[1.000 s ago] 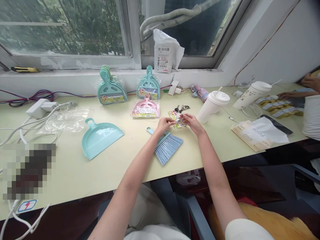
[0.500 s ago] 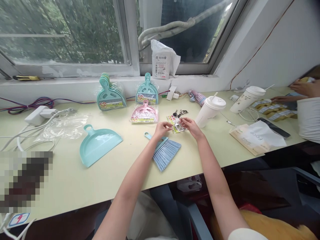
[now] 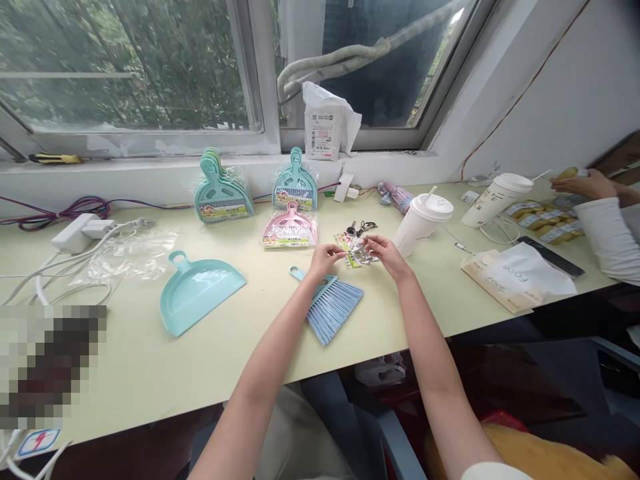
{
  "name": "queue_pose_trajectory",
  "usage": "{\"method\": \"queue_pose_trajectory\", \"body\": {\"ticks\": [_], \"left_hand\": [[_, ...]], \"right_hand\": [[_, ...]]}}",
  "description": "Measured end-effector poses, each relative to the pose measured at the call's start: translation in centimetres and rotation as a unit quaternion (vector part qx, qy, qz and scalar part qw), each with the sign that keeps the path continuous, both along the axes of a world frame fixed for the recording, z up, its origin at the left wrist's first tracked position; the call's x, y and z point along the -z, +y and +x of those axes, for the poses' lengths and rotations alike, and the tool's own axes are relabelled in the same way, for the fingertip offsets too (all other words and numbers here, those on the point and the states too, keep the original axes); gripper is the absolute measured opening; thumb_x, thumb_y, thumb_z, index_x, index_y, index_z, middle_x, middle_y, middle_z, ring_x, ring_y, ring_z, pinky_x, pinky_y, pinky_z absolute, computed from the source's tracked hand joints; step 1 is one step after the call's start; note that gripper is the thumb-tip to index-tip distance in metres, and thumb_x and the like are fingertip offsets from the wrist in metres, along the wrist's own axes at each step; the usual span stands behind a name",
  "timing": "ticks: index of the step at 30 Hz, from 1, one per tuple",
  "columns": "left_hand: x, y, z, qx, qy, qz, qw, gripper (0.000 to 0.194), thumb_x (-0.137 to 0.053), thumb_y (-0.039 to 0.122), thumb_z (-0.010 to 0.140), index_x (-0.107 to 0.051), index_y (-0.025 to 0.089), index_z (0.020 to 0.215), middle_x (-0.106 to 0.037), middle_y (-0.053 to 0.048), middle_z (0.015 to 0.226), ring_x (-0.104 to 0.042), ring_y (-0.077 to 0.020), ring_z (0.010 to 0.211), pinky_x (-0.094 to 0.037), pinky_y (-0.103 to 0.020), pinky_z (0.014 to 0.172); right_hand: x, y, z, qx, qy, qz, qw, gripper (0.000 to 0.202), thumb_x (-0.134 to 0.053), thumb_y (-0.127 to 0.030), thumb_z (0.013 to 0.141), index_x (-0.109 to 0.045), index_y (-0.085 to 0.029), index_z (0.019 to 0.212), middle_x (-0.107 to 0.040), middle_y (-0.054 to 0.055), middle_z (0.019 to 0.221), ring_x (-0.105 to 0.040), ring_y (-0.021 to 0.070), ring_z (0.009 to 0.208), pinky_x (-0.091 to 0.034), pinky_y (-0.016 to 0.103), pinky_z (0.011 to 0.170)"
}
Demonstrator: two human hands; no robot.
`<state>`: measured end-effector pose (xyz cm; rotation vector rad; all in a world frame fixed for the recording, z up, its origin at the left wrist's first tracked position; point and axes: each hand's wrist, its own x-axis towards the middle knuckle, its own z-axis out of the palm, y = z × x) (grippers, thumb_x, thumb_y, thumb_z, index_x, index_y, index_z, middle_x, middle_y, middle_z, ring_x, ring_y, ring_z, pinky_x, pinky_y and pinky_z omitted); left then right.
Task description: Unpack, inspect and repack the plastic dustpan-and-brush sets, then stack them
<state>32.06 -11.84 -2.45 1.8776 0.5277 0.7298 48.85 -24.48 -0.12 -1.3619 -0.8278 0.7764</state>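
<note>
Fingertips pinched, my left hand [image 3: 325, 259] is above the handle end of a small brush [image 3: 334, 305] with blue bristles. My right hand [image 3: 387, 255] has its fingers pressed together at a crumpled silvery clear wrapper [image 3: 363, 252]. Beneath the wrapper lies a yellow-green printed card [image 3: 349, 248]. What the left fingertips hold, if anything, is too small to make out. A light teal dustpan [image 3: 203, 290] lies flat on the table to the left of the brush. Keys [image 3: 361, 229] rest just behind the card.
Wrapped teal dustpan sets [image 3: 223, 193] and a pink set [image 3: 289, 230] are at the back. A white cup [image 3: 423, 220] stands near my right hand. Cables and clear plastic lie left. At the far right, another person's hands [image 3: 587, 183] are over yellow packets [image 3: 545, 220].
My hands have hardly moved. The other person's hands at the far right have lifted and shifted left, now with a yellow item. The whole view has shifted slightly.
</note>
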Motion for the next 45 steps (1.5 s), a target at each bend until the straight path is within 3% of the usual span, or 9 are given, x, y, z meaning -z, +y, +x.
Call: {"method": "queue_pose_trajectory", "body": {"ticks": [13, 24, 31, 35, 39, 42, 45], "left_hand": [[-0.3, -0.1, 0.0, 0.013, -0.017, -0.017, 1.0, 0.018, -0.063, 0.033, 0.077, -0.067, 0.016, 0.077, -0.069, -0.005, 0.078, -0.061, -0.0144, 0.072, -0.046, -0.027, 0.071], [-0.1, -0.1, 0.1, 0.024, -0.027, -0.02, 0.999, 0.022, -0.061, 0.037, 0.077, -0.064, 0.015, 0.075, -0.067, -0.005, 0.074, -0.061, -0.0142, 0.07, -0.045, -0.026, 0.07], [0.0, 0.0, 0.1, 0.017, -0.045, -0.038, 0.998, 0.022, -0.061, 0.037, 0.079, -0.062, 0.015, 0.077, -0.066, -0.004, 0.074, -0.062, -0.0143, 0.07, -0.046, -0.027, 0.07], [-0.1, -0.1, -0.1, -0.003, -0.016, 0.01, 1.0, 0.021, -0.059, 0.036, 0.082, -0.064, 0.016, 0.084, -0.067, -0.005, 0.085, -0.06, -0.0144, 0.076, -0.045, -0.027, 0.073], [-1.1, -1.0, -0.5, -0.052, -0.04, 0.13, 0.989, 0.025, -0.064, 0.032, 0.081, -0.064, 0.022, 0.104, -0.061, -0.006, 0.11, -0.056, -0.0173, 0.097, -0.044, -0.03, 0.085], [-1.7, -1.9, -0.6, -0.084, -0.069, 0.208, 0.972, 0.017, -0.063, 0.03, 0.082, -0.068, 0.024, 0.098, -0.061, -0.005, 0.106, -0.054, -0.0183, 0.103, -0.041, -0.032, 0.091], [-1.8, -2.5, -0.3, -0.093, -0.094, 0.24, 0.962, 0.012, -0.062, 0.029, 0.083, -0.07, 0.024, 0.091, -0.064, -0.003, 0.093, -0.057, -0.0169, 0.092, -0.044, -0.032, 0.084]], "right_hand": [[0.9, 0.7, -0.6, -0.02, -0.119, -0.022, 0.992, 0.046, -0.083, -0.038, 0.052, -0.071, -0.022, 0.094, -0.068, 0.004, 0.088, -0.061, 0.0205, 0.086, -0.05, 0.04, 0.085], [1.2, 1.3, -1.0, 0.037, -0.261, 0.017, 0.965, 0.03, -0.079, -0.038, 0.056, -0.068, -0.024, 0.08, -0.065, 0.003, 0.086, -0.059, 0.0185, 0.077, -0.049, 0.035, 0.072], [0.2, 1.1, -2.1, 0.037, -0.275, 0.043, 0.96, 0.022, -0.073, -0.043, 0.066, -0.07, -0.025, 0.08, -0.066, 0.002, 0.084, -0.058, 0.0178, 0.074, -0.048, 0.034, 0.07], [0.4, 1.1, -2.1, 0.037, -0.246, 0.046, 0.967, 0.022, -0.073, -0.043, 0.066, -0.071, -0.024, 0.076, -0.066, 0.003, 0.082, -0.059, 0.0173, 0.073, -0.047, 0.032, 0.068], [0.6, 1.4, -2.3, 0.028, -0.19, 0.043, 0.98, 0.023, -0.075, -0.044, 0.065, -0.071, -0.024, 0.076, -0.067, 0.002, 0.082, -0.059, 0.0159, 0.07, -0.048, 0.031, 0.066], [0.6, 1.7, -2.7, 0.028, -0.151, 0.045, 0.987, 0.027, -0.076, -0.046, 0.062, -0.071, -0.023, 0.075, -0.068, 0.002, 0.079, -0.06, 0.0159, 0.07, -0.049, 0.031, 0.068], [0.5, 1.8, -3.0, 0.027, -0.114, 0.053, 0.992, 0.031, -0.078, -0.048, 0.058, -0.07, -0.022, 0.074, -0.069, 0.002, 0.076, -0.062, 0.0163, 0.071, -0.051, 0.031, 0.07]]}}
